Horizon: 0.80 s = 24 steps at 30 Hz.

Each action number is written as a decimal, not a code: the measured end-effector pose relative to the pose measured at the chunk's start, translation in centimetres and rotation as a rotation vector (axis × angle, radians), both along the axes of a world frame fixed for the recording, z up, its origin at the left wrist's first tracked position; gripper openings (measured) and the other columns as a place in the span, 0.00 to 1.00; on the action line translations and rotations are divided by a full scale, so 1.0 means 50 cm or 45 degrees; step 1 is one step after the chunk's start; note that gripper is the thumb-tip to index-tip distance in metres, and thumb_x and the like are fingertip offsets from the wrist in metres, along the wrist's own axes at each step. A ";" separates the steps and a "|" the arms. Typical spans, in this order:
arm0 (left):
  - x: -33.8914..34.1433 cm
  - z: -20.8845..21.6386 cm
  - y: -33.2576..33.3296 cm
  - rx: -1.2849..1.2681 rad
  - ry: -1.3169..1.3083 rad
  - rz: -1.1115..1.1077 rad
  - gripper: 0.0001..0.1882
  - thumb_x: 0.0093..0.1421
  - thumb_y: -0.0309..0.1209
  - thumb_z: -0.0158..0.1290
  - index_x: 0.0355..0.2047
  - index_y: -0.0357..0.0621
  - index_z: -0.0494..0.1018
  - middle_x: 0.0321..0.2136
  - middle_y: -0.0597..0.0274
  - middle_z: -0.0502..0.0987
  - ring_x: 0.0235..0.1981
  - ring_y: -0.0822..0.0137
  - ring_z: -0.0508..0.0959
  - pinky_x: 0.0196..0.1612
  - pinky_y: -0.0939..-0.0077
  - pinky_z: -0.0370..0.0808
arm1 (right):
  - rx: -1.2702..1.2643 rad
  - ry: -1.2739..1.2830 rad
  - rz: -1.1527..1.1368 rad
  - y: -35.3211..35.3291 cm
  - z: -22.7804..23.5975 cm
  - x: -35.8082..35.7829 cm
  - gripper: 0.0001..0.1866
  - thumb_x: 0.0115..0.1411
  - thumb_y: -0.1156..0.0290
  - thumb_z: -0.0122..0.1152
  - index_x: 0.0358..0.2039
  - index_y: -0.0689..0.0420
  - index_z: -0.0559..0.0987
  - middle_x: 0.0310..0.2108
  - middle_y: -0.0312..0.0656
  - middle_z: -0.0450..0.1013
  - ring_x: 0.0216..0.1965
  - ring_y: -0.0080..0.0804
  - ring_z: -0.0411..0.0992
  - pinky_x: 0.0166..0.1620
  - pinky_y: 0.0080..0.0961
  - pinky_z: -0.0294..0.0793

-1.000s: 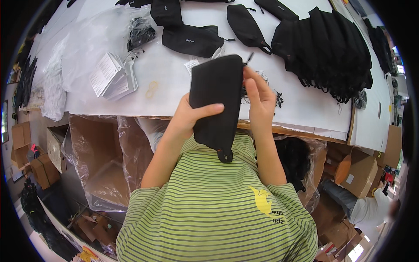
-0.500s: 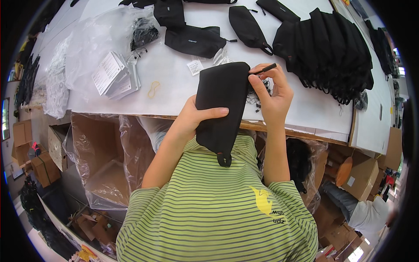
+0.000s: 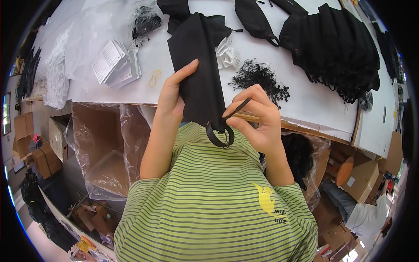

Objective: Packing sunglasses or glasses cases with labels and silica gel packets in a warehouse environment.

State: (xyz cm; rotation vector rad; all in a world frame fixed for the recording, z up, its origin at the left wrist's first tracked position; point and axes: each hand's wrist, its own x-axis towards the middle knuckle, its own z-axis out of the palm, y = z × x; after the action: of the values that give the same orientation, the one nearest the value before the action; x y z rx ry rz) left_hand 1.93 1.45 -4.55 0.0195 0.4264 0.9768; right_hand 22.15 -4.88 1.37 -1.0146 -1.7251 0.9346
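Observation:
My left hand (image 3: pixel 171 96) grips a black fabric zip pouch (image 3: pixel 196 65) by its side, thumb across the front. The pouch stands tilted above the table's near edge, its zipper running lengthwise along the right side. At its lower end hangs a black fabric loop (image 3: pixel 219 140). Close by that end, my right hand (image 3: pixel 260 120) pinches the slim black zipper pull (image 3: pixel 242 105) between thumb and fingers. Behind the pouch lie other black pouches (image 3: pixel 253 19) and a clump of small white tags (image 3: pixel 228 53). A tangle of thin black cords (image 3: pixel 256 78) is beyond my right hand.
On the white table, a stack of printed cards (image 3: pixel 111 65), a rubber band (image 3: pixel 155 77) and clear plastic bags (image 3: pixel 83 48) lie left. A row of black pouches (image 3: pixel 331 48) fills the right. Below stands a plastic-lined carton (image 3: pixel 98 144). Another person (image 3: pixel 369 214) is at far right.
The pouch has turned and moved up and left, its zipper now showing. My right hand has come down with the zipper pull from the pouch's top end to its loop end.

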 end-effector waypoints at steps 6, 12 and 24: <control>0.030 0.036 0.000 -0.056 0.597 0.300 0.13 0.64 0.31 0.47 0.44 0.35 0.72 0.40 0.53 0.78 0.41 0.60 0.79 0.45 0.64 0.78 | 0.141 -0.069 -0.637 -0.010 -0.011 0.008 0.16 0.47 0.74 0.67 0.38 0.56 0.77 0.40 0.38 0.70 0.33 0.31 0.65 0.35 0.21 0.65; 0.049 0.055 -0.051 -0.014 0.220 0.119 0.19 0.66 0.36 0.42 0.54 0.39 0.63 0.53 0.54 0.69 0.53 0.60 0.70 0.55 0.58 0.69 | 0.345 -0.551 -0.267 -0.003 -0.047 -0.021 0.33 0.40 0.76 0.69 0.50 0.41 0.75 0.45 0.41 0.71 0.26 0.30 0.68 0.32 0.22 0.71; -0.049 0.058 -0.054 1.227 1.619 0.147 0.24 0.51 0.16 0.57 0.50 0.40 0.68 0.45 0.53 0.73 0.42 0.67 0.74 0.50 0.74 0.67 | -0.263 0.171 -0.353 0.030 -0.036 0.060 0.24 0.47 0.71 0.69 0.48 0.51 0.78 0.27 0.27 0.74 0.17 0.10 0.49 0.21 0.10 0.48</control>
State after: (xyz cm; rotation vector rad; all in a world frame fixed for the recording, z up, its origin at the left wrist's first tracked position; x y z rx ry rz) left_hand -0.52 -1.24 -1.64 1.5620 1.0648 1.1136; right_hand 25.14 -3.38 -0.42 -1.2589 -1.3556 0.9885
